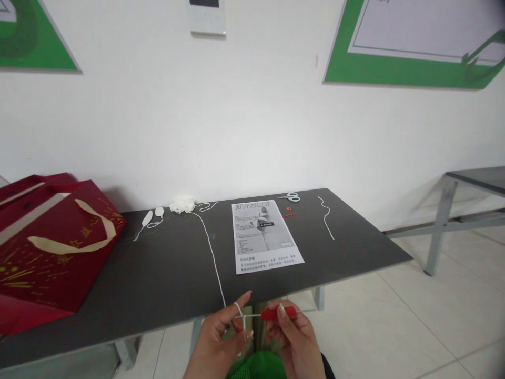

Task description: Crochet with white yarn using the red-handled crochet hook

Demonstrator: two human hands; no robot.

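My right hand (294,331) grips the red handle of a crochet hook (272,314), its thin metal shaft pointing left. White yarn (213,258) runs from a loose bundle (182,206) at the back of the table down to my left hand (224,331). A strand loops over my left index finger, and the thumb and fingers pinch yarn beside the hook's shaft. The hook's tip lies among the yarn there; whether it has caught a loop I cannot make out. Both hands are just in front of the table's near edge.
A printed sheet (264,237) lies on the dark table (165,284). Scissors (292,197), a small orange needle (290,215) and a yarn piece (326,216) are right of it. Two white crocheted pieces (148,217) lie left, near red gift bags (67,247). A wall stands behind.
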